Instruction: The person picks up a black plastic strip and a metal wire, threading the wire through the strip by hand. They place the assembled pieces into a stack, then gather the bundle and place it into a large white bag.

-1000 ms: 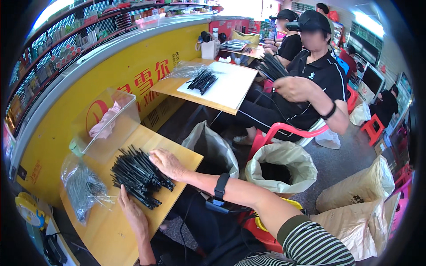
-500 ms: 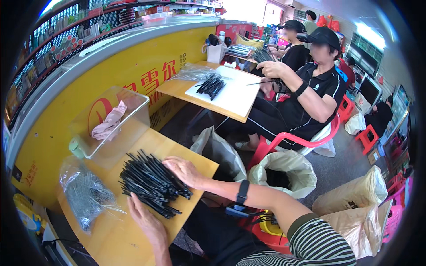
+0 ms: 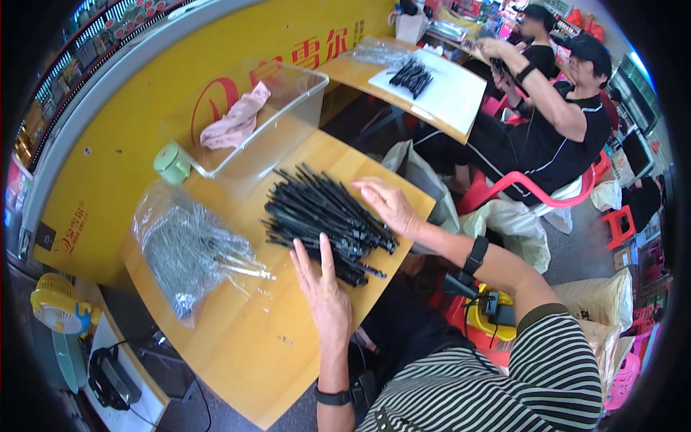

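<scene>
A thick pile of thin black cable-like strips lies on the wooden table, most of them running the same slanting way. My left hand is at the pile's near edge, fingers spread, the fingertips over or against the strips. On the far right side, my right hand rests beside the pile with its fingers stretched out. Neither hand grips anything. Left of the pile lies a clear plastic bag of fine grey strands, some sticking out of its mouth.
A clear plastic bin with a pink cloth stands at the table's back, beside a green cup. Beyond, a co-worker sits at another table with black strips. Pale sacks stand right; a yellow fan is left.
The view has swung left and down, so the table appears further right. My left hand now has its fingers over the pile's near edge; my right hand has lifted slightly off its far side.
</scene>
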`<move>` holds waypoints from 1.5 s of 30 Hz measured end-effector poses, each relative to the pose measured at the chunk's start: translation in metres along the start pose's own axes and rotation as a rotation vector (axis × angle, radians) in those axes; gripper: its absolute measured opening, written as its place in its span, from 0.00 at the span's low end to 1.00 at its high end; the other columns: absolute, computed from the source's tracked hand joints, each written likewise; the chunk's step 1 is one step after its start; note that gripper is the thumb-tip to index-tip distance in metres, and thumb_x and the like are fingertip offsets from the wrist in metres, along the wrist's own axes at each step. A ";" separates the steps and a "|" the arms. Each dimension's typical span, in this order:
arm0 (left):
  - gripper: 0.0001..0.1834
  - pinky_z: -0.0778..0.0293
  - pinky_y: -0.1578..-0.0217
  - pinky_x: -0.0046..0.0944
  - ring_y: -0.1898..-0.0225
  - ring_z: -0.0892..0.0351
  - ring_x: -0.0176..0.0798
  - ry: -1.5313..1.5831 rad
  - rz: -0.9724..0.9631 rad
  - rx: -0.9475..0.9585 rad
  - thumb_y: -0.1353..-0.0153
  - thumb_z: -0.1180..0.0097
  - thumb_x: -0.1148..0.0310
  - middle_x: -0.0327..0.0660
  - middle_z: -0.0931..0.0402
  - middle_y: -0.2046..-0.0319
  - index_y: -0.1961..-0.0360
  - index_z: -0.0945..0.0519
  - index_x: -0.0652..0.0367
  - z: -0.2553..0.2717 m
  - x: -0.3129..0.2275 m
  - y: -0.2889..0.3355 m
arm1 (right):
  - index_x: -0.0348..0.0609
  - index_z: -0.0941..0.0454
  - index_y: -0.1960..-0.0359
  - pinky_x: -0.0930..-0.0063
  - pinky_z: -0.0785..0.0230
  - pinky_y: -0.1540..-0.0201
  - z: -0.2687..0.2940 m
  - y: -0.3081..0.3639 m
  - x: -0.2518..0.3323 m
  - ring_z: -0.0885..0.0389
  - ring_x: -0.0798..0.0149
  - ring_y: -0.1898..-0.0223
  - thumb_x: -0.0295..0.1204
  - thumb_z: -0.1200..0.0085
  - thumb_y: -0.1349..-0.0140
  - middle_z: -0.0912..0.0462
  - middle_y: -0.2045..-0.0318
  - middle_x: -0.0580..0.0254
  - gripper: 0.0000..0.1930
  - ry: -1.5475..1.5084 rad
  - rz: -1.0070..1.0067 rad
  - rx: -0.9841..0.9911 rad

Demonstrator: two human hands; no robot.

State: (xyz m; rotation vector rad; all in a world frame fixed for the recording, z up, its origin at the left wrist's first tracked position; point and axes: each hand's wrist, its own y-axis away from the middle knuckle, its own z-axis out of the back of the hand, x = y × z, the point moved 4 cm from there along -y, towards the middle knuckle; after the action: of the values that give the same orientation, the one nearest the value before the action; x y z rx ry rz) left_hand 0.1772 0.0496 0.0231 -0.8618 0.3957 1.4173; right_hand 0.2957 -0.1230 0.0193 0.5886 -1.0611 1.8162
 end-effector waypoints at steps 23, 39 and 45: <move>0.30 0.41 0.41 0.42 0.37 0.46 0.53 0.064 0.087 -0.063 0.43 0.61 0.85 0.50 0.52 0.35 0.38 0.40 0.53 0.001 0.014 0.003 | 0.41 0.27 0.71 0.73 0.36 0.74 0.018 0.023 0.072 0.29 0.67 0.78 0.34 0.42 0.46 0.29 0.81 0.62 0.11 0.060 -0.003 0.181; 0.29 0.42 0.41 0.42 0.36 0.45 0.51 0.200 0.054 -0.128 0.42 0.60 0.84 0.48 0.49 0.36 0.38 0.39 0.54 0.003 0.022 0.001 | 0.37 0.30 0.79 0.72 0.40 0.81 0.002 0.027 0.090 0.31 0.63 0.86 0.34 0.42 0.44 0.27 0.86 0.59 0.14 0.150 -0.088 0.392; 0.19 0.33 0.50 0.33 0.49 0.31 0.39 0.308 0.065 -0.405 0.39 0.55 0.79 0.44 0.34 0.47 0.46 0.30 0.60 0.022 0.019 0.019 | 0.35 0.29 0.77 0.82 0.49 0.82 0.019 0.042 0.089 0.42 0.80 0.83 0.32 0.46 0.40 0.36 0.87 0.73 0.13 -0.141 -0.307 0.368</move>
State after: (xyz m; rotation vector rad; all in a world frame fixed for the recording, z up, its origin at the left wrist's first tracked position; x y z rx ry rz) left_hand 0.1571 0.0772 0.0183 -1.4180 0.3752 1.4506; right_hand 0.2167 -0.1059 0.0782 1.0533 -0.6796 1.7212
